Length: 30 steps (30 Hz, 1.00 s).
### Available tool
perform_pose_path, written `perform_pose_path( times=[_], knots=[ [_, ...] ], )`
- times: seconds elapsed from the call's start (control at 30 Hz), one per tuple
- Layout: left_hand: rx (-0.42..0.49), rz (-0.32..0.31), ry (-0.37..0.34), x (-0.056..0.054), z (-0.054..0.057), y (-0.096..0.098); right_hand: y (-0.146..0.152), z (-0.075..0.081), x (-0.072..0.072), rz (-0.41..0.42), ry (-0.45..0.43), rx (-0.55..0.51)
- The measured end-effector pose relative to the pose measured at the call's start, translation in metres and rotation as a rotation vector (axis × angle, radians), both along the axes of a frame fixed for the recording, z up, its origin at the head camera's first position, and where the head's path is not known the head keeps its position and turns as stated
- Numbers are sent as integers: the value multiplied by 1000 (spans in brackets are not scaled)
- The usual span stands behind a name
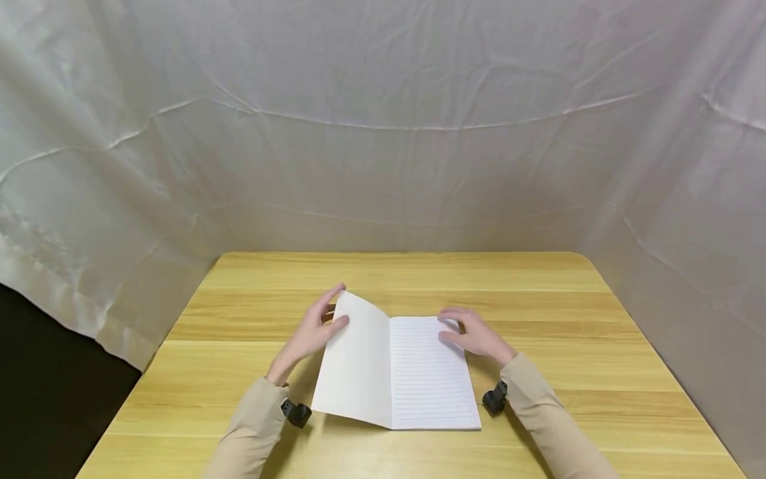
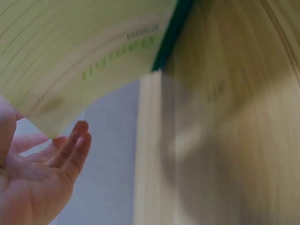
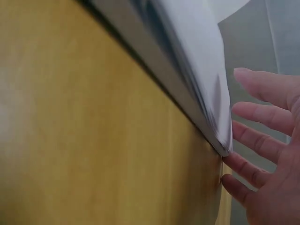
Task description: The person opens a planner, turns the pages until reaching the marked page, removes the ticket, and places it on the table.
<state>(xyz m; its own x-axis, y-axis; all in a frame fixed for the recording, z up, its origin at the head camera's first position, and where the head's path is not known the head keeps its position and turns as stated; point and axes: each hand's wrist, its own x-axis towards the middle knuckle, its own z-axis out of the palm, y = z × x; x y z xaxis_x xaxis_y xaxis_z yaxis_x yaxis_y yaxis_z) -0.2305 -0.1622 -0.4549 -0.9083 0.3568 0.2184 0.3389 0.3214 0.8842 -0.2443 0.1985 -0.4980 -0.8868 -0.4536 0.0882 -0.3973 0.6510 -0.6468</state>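
A left hand (image 1: 310, 334) pinches the raised leaf (image 1: 359, 362) of a notebook (image 1: 432, 379) midway between the desk's (image 1: 538, 306) side edges, a loosely spread right hand (image 1: 479, 334) resting at its far-right corner, apparently steadying it.

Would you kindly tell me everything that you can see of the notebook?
The notebook, seemingly paper, lies open on the wooden table. Its raised left leaf, apparently the cover, is plain white inside; outside are lines, blurred green lettering and a dark green spine strip. The ruled white right page lies flat. The left hand grips the leaf's outer edge; the right hand is at the right page's upper outer corner.
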Motion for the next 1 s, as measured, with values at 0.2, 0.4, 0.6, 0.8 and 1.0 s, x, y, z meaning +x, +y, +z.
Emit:
perform_pose_path(
  times=[0.2,0.4,0.6,0.8,1.0],
  knots=[
    [-179,60,-13,-8,-9,-19,0,-2,-8,-19,-7,73],
    [-326,56,-39,-13,-16,-23,0,-5,-15,-44,33,96],
    [-387,91,-89,-15,-25,-12,8,-5,-15,-53,88,94],
    [-399,120,-107,-15,-32,5,22,-4,-12,-84,87,59],
    [-391,114,-112,-15,-36,17,34,-4,-11,-130,92,47]
  ],
)
